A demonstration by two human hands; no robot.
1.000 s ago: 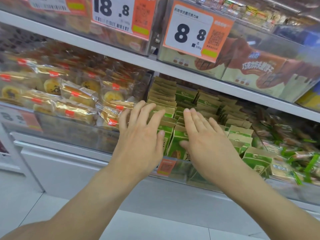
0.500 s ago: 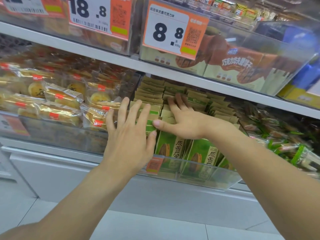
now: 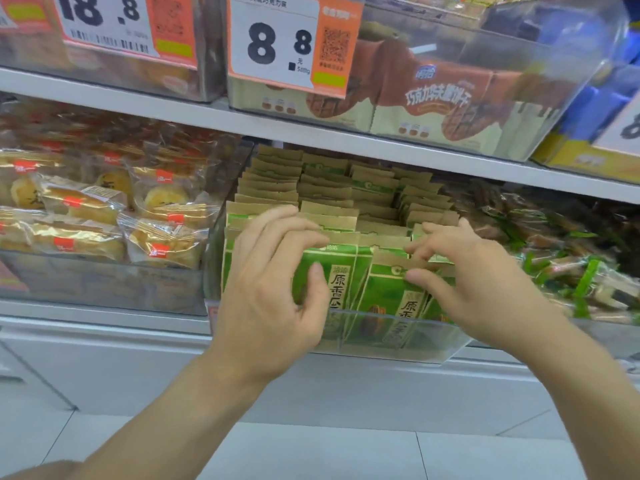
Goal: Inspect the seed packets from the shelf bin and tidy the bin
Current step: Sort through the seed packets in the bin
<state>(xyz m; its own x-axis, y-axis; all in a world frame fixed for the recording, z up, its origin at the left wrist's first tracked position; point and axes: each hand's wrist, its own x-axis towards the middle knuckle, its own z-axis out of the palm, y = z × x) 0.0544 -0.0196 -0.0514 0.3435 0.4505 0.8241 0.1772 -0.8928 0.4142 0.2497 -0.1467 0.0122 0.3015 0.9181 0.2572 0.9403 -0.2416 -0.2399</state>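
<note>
My left hand (image 3: 273, 289) pinches the front green seed packet (image 3: 332, 282), thumb on its face, fingers curled over the top edge, likely to pull it up for a look. My right hand (image 3: 474, 282) pinches the top of the next packet (image 3: 391, 292) beside it, probably keeping the row upright. Packets stand on end in the clear bin (image 3: 398, 341) on the shelf (image 3: 381, 147): green fronts, tan folded tops, several rows running back. Wrapped pastries (image 3: 86, 209) lie in the bin to the left.
</note>
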